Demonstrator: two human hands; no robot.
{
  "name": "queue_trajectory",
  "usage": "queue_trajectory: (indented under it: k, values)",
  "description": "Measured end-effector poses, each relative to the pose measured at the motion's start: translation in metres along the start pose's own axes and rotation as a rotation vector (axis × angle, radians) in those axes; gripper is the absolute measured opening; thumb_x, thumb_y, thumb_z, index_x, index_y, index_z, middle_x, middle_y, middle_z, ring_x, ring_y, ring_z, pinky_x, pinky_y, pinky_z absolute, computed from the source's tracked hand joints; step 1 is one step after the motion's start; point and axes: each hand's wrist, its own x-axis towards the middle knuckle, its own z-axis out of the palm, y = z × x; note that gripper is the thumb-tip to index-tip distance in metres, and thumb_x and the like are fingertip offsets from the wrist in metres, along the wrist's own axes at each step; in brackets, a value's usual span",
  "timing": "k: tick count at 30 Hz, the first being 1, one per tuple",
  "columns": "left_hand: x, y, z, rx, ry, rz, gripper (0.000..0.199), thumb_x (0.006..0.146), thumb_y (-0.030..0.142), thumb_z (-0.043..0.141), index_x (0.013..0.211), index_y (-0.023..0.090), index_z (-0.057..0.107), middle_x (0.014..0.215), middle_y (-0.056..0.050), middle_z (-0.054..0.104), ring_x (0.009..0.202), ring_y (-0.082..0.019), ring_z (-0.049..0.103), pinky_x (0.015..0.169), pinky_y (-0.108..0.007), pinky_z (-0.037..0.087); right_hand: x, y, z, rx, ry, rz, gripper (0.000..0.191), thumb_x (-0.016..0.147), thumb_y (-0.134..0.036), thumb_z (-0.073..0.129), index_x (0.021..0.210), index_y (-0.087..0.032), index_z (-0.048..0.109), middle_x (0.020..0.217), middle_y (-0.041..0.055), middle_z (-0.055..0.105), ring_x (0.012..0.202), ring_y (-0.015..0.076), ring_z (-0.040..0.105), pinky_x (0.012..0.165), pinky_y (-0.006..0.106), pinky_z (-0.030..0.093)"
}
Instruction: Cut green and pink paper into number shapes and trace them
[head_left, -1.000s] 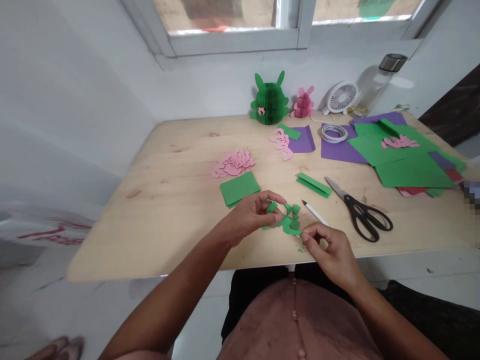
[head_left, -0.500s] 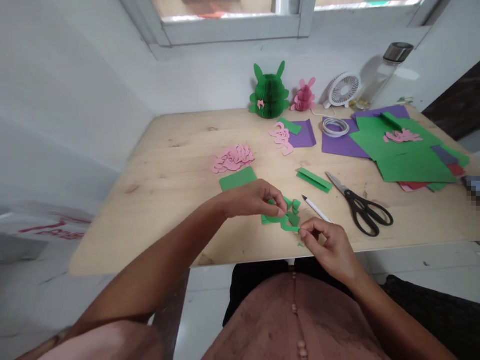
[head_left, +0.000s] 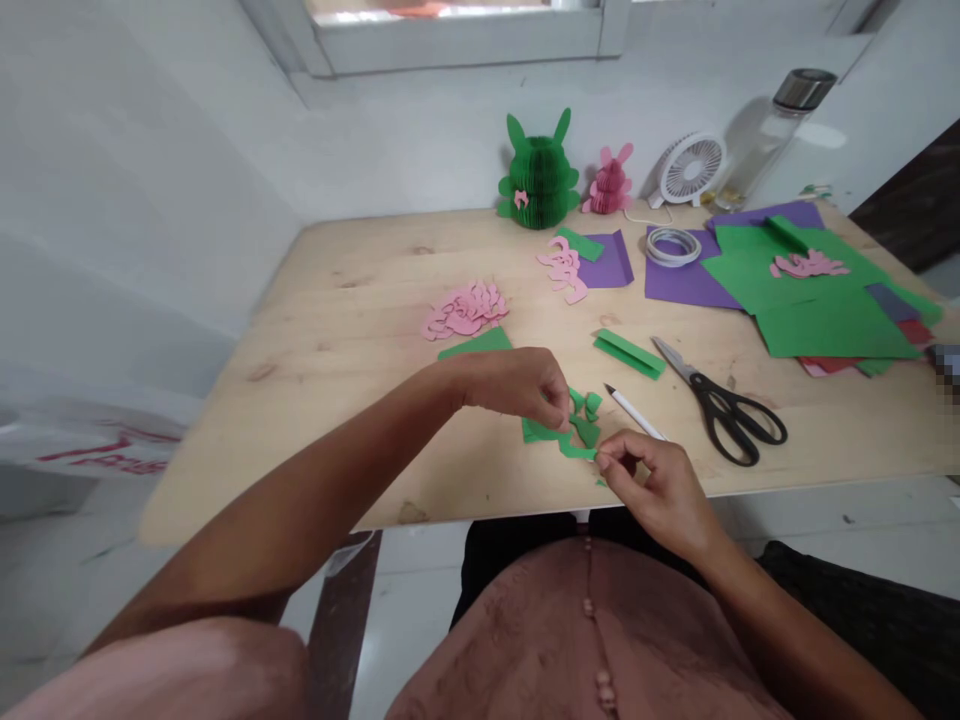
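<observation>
Between my two hands is a narrow, curved green paper cutout [head_left: 577, 451], held just above the table. The thumb and finger of my right hand [head_left: 656, 490] pinch its right end. My left hand [head_left: 525, 388] is closed, knuckles up, with its fingertips at the cutout's other end; the exact grip is hidden by the hand. Several small green paper scraps [head_left: 586, 432] lie right behind the cutout. Partly under my left hand lies a green paper piece [head_left: 536, 432], and a larger green paper sheet [head_left: 480, 343] shows behind the wrist.
Black-handled scissors [head_left: 724, 405], a white pencil [head_left: 634, 410] and a folded green strip [head_left: 628, 353] lie right. Pink cutouts [head_left: 466, 310] are piled left. Behind stand a green paper rabbit [head_left: 540, 185], a pink one [head_left: 609, 185], a fan [head_left: 690, 168] and a bottle [head_left: 772, 140]. Tape rolls [head_left: 673, 247] rest on purple paper.
My left hand has turned so its knuckles face up more and its fingers are bunched closer. My right hand keeps its pinch on the green cutout. The view has tilted slightly down.
</observation>
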Motion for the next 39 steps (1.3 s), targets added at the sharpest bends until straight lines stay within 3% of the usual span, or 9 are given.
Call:
queue_trajectory:
  k: [7,13,23,30,39]
  values:
    - [0.006,0.002,0.002,0.015,-0.025,0.000,0.021,0.071,0.033,0.064,0.059,0.017,0.070,0.051,0.002,0.057,0.048,-0.010,0.044,0.047,-0.023,0.028,0.001,0.000,0.000,0.000,-0.004,-0.001,0.016,0.084,-0.024,0.053,0.070,-0.019,0.060,0.060,-0.0013,0.058,0.056,0.0122,0.052,0.055,0.023,0.042]
    - [0.011,0.005,0.010,-0.028,-0.056,0.033,0.009,0.068,0.022,0.066,0.067,0.021,0.075,0.060,0.002,0.066,0.056,-0.010,0.054,0.051,-0.020,0.034,0.001,0.000,-0.001,-0.009,-0.023,-0.010,0.017,0.085,-0.026,0.052,0.070,-0.019,0.059,0.059,-0.0014,0.058,0.055,0.0125,0.052,0.054,0.023,0.042]
    - [0.011,0.012,0.014,0.078,-0.065,0.025,0.015,0.066,0.012,0.063,0.069,0.021,0.075,0.061,0.002,0.068,0.054,-0.011,0.055,0.058,-0.022,0.040,0.004,0.000,-0.003,-0.037,-0.058,-0.008,0.017,0.085,-0.026,0.052,0.071,-0.019,0.059,0.058,-0.0027,0.056,0.055,0.0118,0.052,0.055,0.023,0.041]
    - [0.012,0.018,0.020,0.195,0.002,0.037,0.015,0.065,0.012,0.063,0.065,0.023,0.074,0.063,0.002,0.069,0.058,-0.012,0.057,0.061,-0.024,0.038,0.006,-0.001,-0.004,-0.039,-0.089,-0.021,0.015,0.083,-0.022,0.053,0.071,-0.019,0.059,0.057,-0.0036,0.055,0.052,0.0108,0.051,0.051,0.021,0.038]
    - [0.011,0.008,0.026,0.098,0.058,0.098,0.018,0.062,0.008,0.061,0.062,0.022,0.073,0.060,0.003,0.068,0.054,-0.010,0.053,0.056,-0.022,0.034,0.008,-0.003,-0.004,-0.067,-0.095,-0.056,0.014,0.081,-0.019,0.052,0.069,-0.019,0.059,0.057,-0.0030,0.057,0.052,0.0107,0.051,0.050,0.021,0.039]
